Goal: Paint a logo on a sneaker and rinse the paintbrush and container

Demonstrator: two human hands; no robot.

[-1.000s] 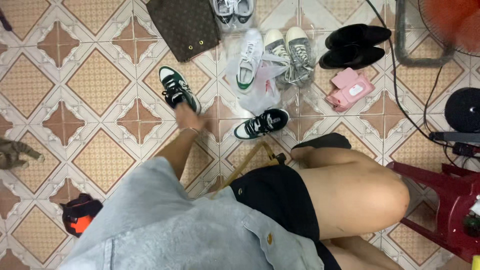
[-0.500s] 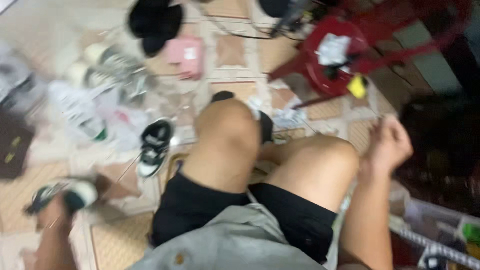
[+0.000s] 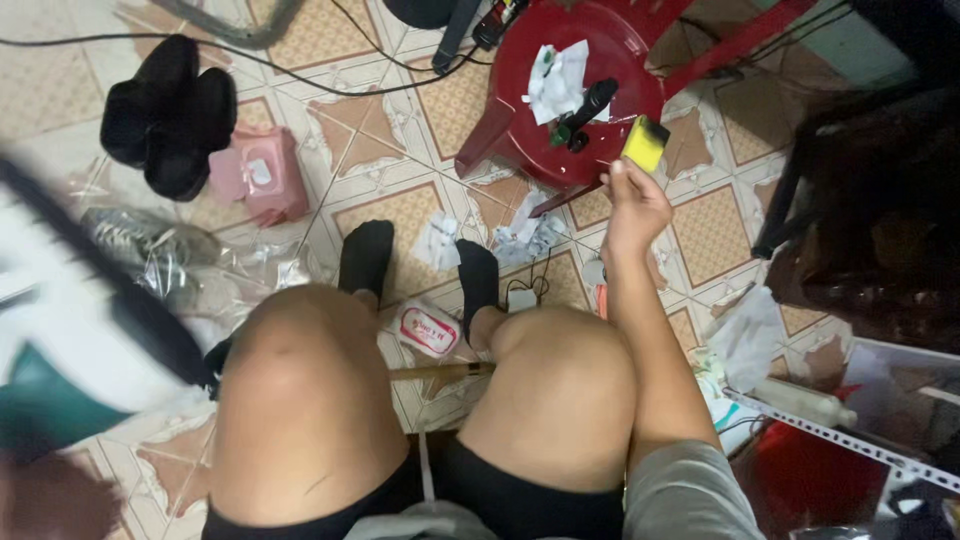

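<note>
I sit with bare knees and black socks over a tiled floor. My right hand [image 3: 634, 205] reaches out to the red plastic stool [image 3: 515, 135] and pinches a yellow sponge [image 3: 645, 143] with a blackened edge at the stool's rim. At the far left a white, green and black sneaker [image 3: 75, 335] hangs close to the camera, heavily blurred. My left hand [image 3: 45, 500] shows only as a blurred brownish patch under it at the bottom left and seems to hold it.
The stool carries a crumpled tissue [image 3: 558, 80] and a black bottle [image 3: 592, 100]. Black shoes [image 3: 165, 110], a pink wipes pack [image 3: 260, 175], grey sneakers in plastic [image 3: 150, 245], a small white-and-red pack [image 3: 428, 330] and cables lie on the floor. A metal rack [image 3: 840, 430] stands right.
The view swung from the shoes toward the stool. My left hand picked up the sneaker and brought it up close. My right hand moved from beside my knee onto the yellow sponge.
</note>
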